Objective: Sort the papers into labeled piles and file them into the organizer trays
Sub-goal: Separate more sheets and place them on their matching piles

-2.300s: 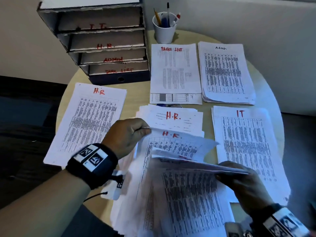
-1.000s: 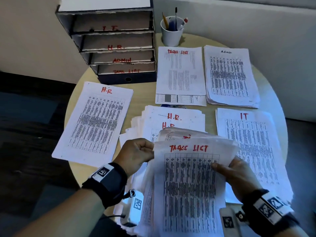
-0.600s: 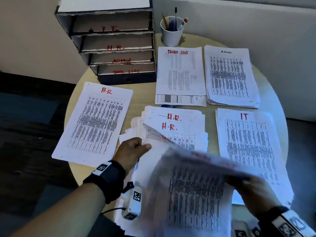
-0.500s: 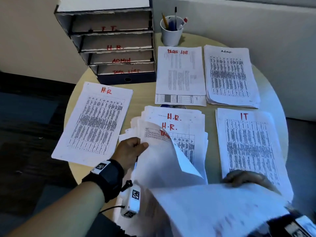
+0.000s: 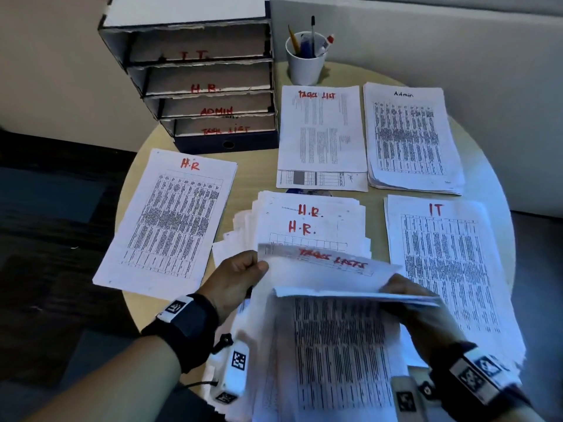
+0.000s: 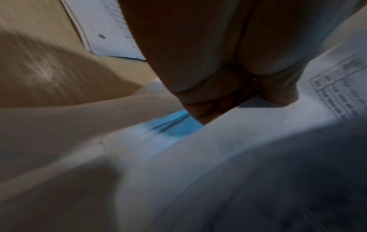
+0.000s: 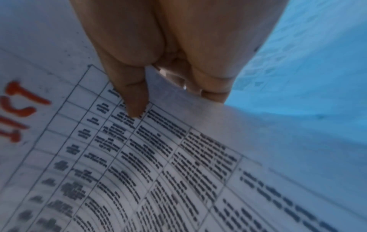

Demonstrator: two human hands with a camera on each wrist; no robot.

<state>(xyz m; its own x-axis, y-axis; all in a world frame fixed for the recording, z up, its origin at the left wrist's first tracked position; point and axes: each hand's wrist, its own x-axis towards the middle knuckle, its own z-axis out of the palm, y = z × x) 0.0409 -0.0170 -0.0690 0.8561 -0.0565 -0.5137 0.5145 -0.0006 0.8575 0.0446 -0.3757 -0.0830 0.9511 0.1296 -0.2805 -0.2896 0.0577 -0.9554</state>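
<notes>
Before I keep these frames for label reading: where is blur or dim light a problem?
Head view: dim, bluish, but the pile labels are readable; the lifted sheet is slightly smeared. Left wrist view: dark and motion-blurred, text illegible beside the left hand. Right wrist view: red lettering sharp, table print smeared toward the edges.

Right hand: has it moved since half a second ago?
Yes. The right hand then lay over the near end of the IT pile; now it sits left of that pile, pinching the Tasks List sheet over the unsorted stack.
</notes>
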